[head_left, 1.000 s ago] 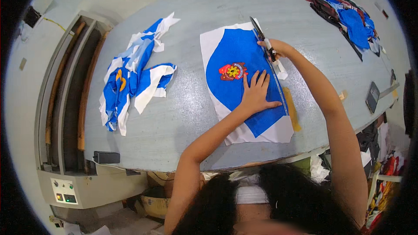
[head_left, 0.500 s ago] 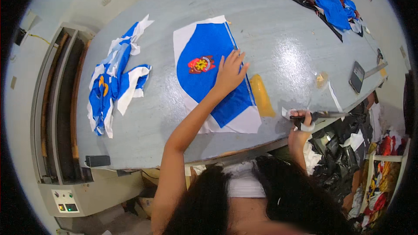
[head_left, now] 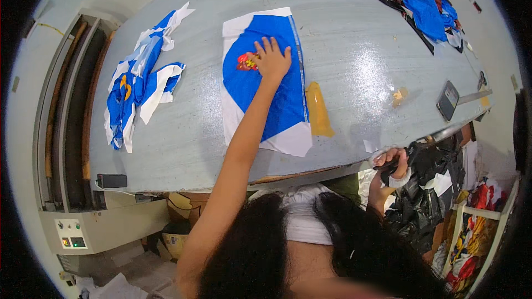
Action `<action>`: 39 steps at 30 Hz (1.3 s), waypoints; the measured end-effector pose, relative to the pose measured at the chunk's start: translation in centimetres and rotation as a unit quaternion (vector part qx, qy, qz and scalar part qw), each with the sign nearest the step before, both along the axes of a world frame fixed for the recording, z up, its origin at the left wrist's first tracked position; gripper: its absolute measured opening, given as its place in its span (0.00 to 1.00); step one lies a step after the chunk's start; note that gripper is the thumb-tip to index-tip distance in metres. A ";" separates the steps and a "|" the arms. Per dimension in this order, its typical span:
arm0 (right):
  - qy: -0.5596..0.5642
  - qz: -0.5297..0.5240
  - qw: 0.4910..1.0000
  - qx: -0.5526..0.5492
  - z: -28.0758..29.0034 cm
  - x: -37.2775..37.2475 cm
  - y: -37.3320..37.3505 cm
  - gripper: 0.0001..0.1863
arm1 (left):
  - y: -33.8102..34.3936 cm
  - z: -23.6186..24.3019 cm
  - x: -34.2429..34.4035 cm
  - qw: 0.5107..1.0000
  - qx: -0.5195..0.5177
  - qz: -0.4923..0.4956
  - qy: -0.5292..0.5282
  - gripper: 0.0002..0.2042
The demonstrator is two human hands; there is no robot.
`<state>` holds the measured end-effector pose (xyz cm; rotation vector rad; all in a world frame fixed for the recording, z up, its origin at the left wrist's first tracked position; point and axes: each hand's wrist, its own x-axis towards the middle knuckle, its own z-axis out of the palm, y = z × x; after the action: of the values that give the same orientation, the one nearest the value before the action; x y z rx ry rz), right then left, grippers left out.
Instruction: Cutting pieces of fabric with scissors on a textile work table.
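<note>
A printed blue-and-white fabric piece (head_left: 277, 111) lies flat on the grey table. My left hand (head_left: 273, 61) rests open on it with fingers spread, partly covering the red and yellow emblem (head_left: 245, 62). At the table's front edge, my right hand (head_left: 392, 166) is closed round the black handles of a pair of scissors (head_left: 440, 133), whose blades point to the right. Something white is wrapped about that hand near the thumb. A small white scrap (head_left: 369, 145) lies on the table beside it. Right of the fabric lies a yellow-brown flat piece (head_left: 318, 112).
Crumpled blue-and-white cut fabric (head_left: 136, 80) lies at left, and a mixed fabric pile (head_left: 424, 14) at far right. A phone (head_left: 448, 101) and a metal ruler (head_left: 474, 97) sit near the right edge. Black plastic bags (head_left: 426, 188) bulge below the table; a roller machine (head_left: 69, 116) stands at left.
My left hand has slid away from the fabric's right edge, up and left onto the emblem. My right hand with the scissors has drawn down past the table edge. The long white strip no longer shows.
</note>
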<state>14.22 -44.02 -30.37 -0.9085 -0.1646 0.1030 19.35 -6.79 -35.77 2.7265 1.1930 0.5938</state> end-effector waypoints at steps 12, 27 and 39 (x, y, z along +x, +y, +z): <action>-0.002 -0.033 0.980 -0.197 0.3 -0.1 -2.7 0.14 | -3.5 3.4 -5.7 0.983 -0.042 -0.179 -0.030 0.25; 0.127 0.296 0.943 -0.085 -0.7 3.2 -3.8 0.23 | -0.7 4.8 -13.0 0.971 0.039 -0.228 -0.057 0.17; 0.058 0.532 0.724 -0.435 4.5 1.6 -11.9 0.15 | -12.0 1.8 -5.1 0.916 -0.019 -0.400 -0.021 0.22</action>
<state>15.80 -55.92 -25.87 -1.6462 -0.5399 1.4225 14.23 -18.78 -34.00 2.7934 0.0105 0.4851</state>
